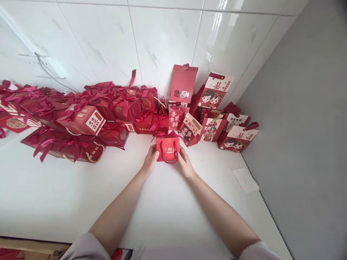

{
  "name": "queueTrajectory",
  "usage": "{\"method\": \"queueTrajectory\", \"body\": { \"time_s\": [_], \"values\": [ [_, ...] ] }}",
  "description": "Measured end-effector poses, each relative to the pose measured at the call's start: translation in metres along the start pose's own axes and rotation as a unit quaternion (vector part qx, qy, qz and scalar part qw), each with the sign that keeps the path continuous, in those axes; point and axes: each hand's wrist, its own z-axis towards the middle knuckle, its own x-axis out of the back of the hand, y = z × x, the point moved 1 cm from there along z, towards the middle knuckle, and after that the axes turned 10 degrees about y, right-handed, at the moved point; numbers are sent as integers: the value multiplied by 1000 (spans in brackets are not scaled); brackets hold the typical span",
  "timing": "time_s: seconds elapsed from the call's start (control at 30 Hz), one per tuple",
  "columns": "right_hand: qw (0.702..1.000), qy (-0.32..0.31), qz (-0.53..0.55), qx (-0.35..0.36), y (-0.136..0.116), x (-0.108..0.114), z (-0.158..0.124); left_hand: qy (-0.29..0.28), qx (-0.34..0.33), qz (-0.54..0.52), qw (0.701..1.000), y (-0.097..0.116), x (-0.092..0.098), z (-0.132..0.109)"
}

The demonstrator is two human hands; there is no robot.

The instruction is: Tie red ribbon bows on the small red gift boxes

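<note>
A small red gift box [167, 143] with gold lettering, a twisted red rope handle and a ribbon bow on top is held between my two hands. My left hand [150, 159] grips its left side, with the thumb at the front edge. On the opposite side, my right hand [185, 161] closes around the right edge, its fingers partly hidden. Just behind the box stand a small red box with a cartoon couple [189, 129] and a red box with white characters [177, 119].
Many ribboned red boxes [81, 119] are piled at left against the tiled wall [165, 39]. Taller cartoon-print boxes [238, 138] stand at right beside a grey partition [298, 126]. A white paper slip [245, 180] lies on the white table [67, 202]. A cable [50, 74] hangs at back left.
</note>
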Motion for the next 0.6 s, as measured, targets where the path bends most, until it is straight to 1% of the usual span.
{"method": "queueTrajectory", "body": {
  "time_s": [0.2, 0.37, 0.6],
  "values": [
    [1000, 16, -12, -16, 4, 0, -2, 1, 12, 9, 1000, 1, -1, -1],
    [999, 24, -29, -23, 0, -1, -3, 6, 16, 11, 1000, 1, -1, -1],
    [999, 19, -35, -27, -2, -1, -2, 1, 21, -18, 1000, 3, -1, -1]
  ]
}}
